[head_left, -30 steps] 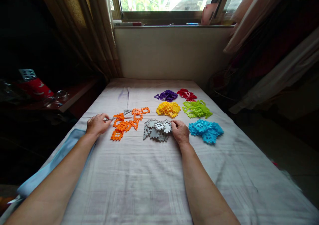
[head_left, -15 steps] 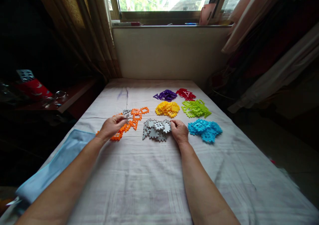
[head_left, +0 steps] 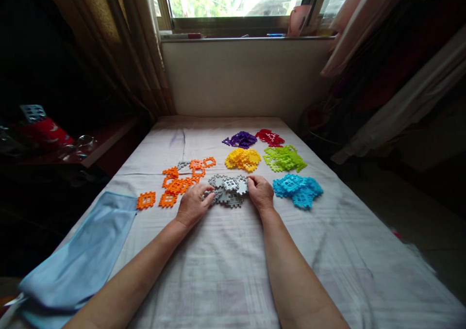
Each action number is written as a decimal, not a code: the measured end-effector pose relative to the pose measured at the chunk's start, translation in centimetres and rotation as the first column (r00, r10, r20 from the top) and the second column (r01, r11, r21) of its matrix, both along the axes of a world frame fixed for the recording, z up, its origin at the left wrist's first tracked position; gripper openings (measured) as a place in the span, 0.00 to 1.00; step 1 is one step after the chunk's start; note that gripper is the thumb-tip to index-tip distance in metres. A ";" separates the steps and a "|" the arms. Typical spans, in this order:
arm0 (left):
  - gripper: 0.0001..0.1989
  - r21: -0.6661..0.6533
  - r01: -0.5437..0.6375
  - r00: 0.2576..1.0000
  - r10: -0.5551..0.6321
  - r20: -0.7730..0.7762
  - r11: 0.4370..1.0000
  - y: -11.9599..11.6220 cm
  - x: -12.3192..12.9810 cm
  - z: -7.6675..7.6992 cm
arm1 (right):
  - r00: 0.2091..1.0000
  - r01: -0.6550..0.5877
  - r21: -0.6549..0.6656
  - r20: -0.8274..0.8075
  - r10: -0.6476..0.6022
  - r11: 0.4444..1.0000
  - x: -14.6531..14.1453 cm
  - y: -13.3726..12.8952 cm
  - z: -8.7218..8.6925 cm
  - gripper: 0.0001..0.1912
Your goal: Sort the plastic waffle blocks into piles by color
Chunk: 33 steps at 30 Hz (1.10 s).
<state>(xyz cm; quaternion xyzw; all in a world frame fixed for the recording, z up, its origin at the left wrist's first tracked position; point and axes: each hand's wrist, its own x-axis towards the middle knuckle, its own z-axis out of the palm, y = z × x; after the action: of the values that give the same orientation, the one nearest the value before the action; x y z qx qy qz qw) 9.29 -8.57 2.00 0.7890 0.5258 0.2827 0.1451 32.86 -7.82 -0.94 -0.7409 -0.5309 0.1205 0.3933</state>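
A pile of grey interlocking plastic tiles point(head_left: 230, 184) with notched edges lies between my hands on the sheet. My left hand point(head_left: 193, 205) is at the pile's left side, thumb and fingers closed about a grey piece at the edge, partly hidden by the fingers. On the right side, my right hand point(head_left: 260, 192) pinches the edge of a grey tile; its other fingers are curled under. Loose orange tiles point(head_left: 175, 187) spread just left of my left hand, with one grey piece point(head_left: 183, 164) among them at the back.
Behind the grey pile are yellow tiles point(head_left: 243, 159), purple tiles point(head_left: 240, 139) and red tiles point(head_left: 270, 137). Green tiles point(head_left: 284, 158) and blue tiles point(head_left: 298, 190) lie to the right. A light blue cloth bag point(head_left: 83, 249) rests at the left edge.
My left hand has moved right and nearer, from above the orange tiles with a small grey piece to the left side of the grey pile. My right hand has stayed there.
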 end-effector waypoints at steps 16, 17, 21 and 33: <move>0.25 -0.065 -0.420 0.752 0.307 -0.583 0.905 12.6 -6.2 2.5 | 1.000 0.002 0.006 0.000 -0.002 1.000 -0.1 0.0 0.1 0.13; 0.25 -0.078 -0.425 0.747 0.301 -0.593 0.902 13.0 -6.1 2.5 | 1.000 0.000 0.004 0.001 0.000 1.000 -0.1 0.0 0.1 0.13; 0.22 -0.104 -0.435 0.736 0.287 -0.614 0.894 14.1 -6.3 2.5 | 1.000 0.008 0.010 0.009 -0.008 1.000 -0.1 0.1 0.1 0.14; 0.28 -0.157 -0.415 0.798 0.276 -0.536 0.896 15.5 -7.5 4.1 | 1.000 0.007 0.017 0.025 -0.007 1.000 -0.2 0.0 0.1 0.13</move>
<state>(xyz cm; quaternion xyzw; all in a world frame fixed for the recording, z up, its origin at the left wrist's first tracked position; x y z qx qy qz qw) 1.76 6.96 6.14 0.6975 0.7143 0.0167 0.0541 32.69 -7.77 -0.87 -0.7409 -0.5342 0.1051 0.3932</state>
